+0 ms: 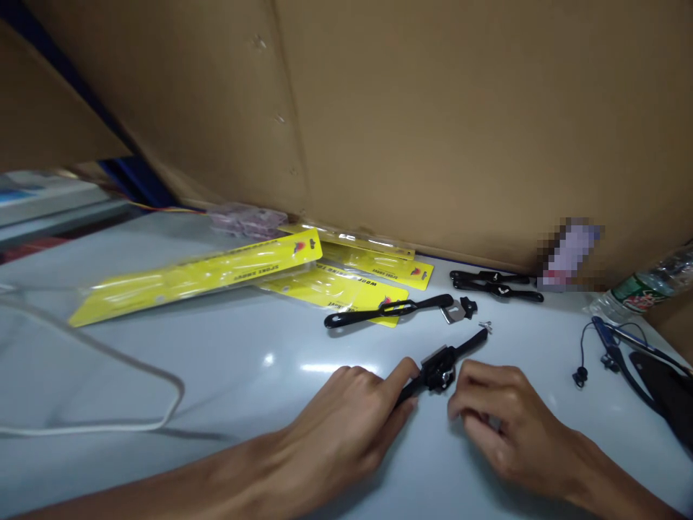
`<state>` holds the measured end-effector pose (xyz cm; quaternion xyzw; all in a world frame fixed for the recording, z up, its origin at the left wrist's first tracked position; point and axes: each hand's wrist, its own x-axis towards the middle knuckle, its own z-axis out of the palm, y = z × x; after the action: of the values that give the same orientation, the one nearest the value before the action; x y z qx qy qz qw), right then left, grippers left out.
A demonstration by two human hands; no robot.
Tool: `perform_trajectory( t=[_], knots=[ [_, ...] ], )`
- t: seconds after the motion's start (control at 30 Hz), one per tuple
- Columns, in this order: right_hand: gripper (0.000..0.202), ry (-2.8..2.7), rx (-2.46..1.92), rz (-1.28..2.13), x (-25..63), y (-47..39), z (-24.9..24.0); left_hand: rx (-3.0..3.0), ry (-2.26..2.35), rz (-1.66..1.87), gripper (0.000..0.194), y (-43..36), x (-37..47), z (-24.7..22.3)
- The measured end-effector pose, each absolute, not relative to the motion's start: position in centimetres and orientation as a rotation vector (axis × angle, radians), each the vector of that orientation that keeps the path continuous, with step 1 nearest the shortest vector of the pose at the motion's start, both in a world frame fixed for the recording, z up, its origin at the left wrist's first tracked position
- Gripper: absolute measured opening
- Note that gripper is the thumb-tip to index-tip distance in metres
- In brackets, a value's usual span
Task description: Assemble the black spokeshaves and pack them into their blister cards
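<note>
My left hand grips one handle of a black spokeshave, whose other handle points up and to the right. A metal blade and a silver screw show at the spokeshave's middle. Just right of it is my right hand, fingers curled in; whatever they may hold is hidden. Behind lies a bare black spokeshave body with an open slot. Beside that body are a small metal blade and a black cap piece. A few small screws rest near the held tool's far tip.
Yellow blister packs lie toward the back left. More black spokeshaves sit against the cardboard wall. At right are a plastic bottle, a neckband earphone and a dark phone-like slab. A white bent rod extends in from the left.
</note>
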<state>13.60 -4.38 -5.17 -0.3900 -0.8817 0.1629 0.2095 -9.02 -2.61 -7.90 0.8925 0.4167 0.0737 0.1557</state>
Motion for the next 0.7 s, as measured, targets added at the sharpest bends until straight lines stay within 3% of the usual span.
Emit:
perform_trajectory(
  t=[0.17,0.3,0.53,0.7],
  knots=[
    [0.018,-2.238,-1.455,0.094,13.7,-3.5,-5.9,2.552,1.203,0.201,0.019,-2.6,-8.9,-7.9],
    [0.012,-2.330,-1.413,0.194,13.2,-3.8,-6.4,2.564,1.202,0.194,0.018,-2.6,-8.9,-7.9],
    [0.020,-2.294,-1.285,0.150,12.9,-4.7,-6.0,2.519,1.199,0.165,0.020,-2.6,-9.0,-7.8],
    [0.027,-2.299,-1.093,0.376,13.0,-4.4,-5.7,2.534,1.199,0.188,0.020,-2.5,-9.1,-7.8]
  ],
)
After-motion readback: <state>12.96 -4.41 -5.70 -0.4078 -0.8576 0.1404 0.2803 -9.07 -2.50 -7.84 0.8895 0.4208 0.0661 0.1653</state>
